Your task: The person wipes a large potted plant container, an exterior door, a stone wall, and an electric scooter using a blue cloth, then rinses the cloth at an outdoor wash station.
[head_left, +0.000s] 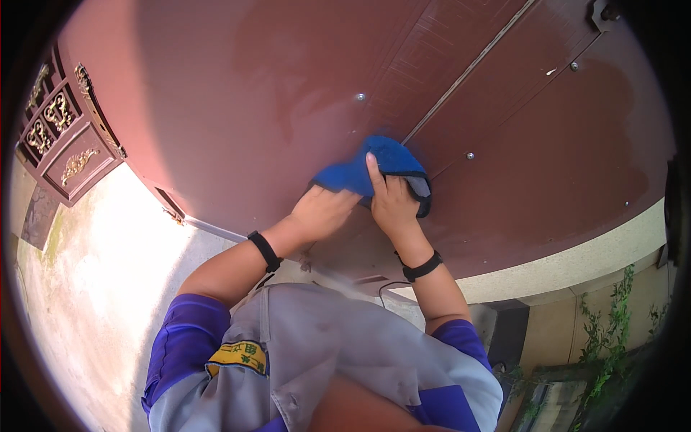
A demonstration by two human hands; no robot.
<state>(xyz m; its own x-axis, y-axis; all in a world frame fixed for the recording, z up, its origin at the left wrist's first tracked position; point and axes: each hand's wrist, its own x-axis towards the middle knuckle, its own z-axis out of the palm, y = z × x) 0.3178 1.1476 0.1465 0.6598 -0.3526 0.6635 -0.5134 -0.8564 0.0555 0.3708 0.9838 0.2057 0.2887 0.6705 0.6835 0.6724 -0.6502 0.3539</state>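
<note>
A blue cloth with dark edging and a grey underside lies against a reddish-brown metal door panel. My left hand grips the cloth's lower left part, its fingertips hidden beneath the fabric. On the cloth's right part is my right hand, with one finger extended over the blue face and the other fingers tucked into the folds. Dark patches that look damp show on the panel. A light seam runs up and right from the cloth, with bolt heads on either side.
At the left stands an open door leaf with gold-coloured ornaments, above sunlit concrete ground. A metal fitting is at the upper right. Green climbing plants grow by a tiled wall at the lower right. A thin black cable hangs near my body.
</note>
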